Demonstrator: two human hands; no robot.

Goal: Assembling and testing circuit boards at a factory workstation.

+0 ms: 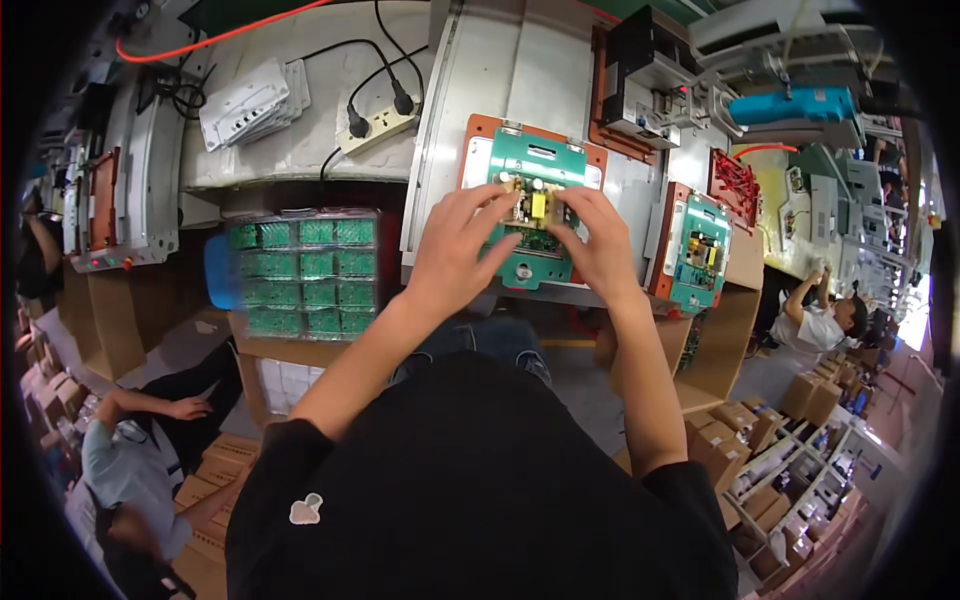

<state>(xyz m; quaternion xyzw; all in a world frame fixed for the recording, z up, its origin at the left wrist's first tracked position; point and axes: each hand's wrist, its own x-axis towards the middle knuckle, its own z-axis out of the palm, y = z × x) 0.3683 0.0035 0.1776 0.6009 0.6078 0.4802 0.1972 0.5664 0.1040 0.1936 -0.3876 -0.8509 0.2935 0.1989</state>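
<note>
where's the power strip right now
In the head view, the white power strip lies toward the upper left on the pale bench, right of the stacked white plates, with two black plugs in it.

A stack of thin white plates [252,106] lies on the white bench [235,168] at the upper left, near a white power strip [388,124] (two black plugs [403,101] sit in it). An orange-red cord [230,36] curves above the plates. At far right is a blue cylinder [790,107]; lower down, cardboard boxes [716,447] stand near a seated person in white [818,330].
</note>
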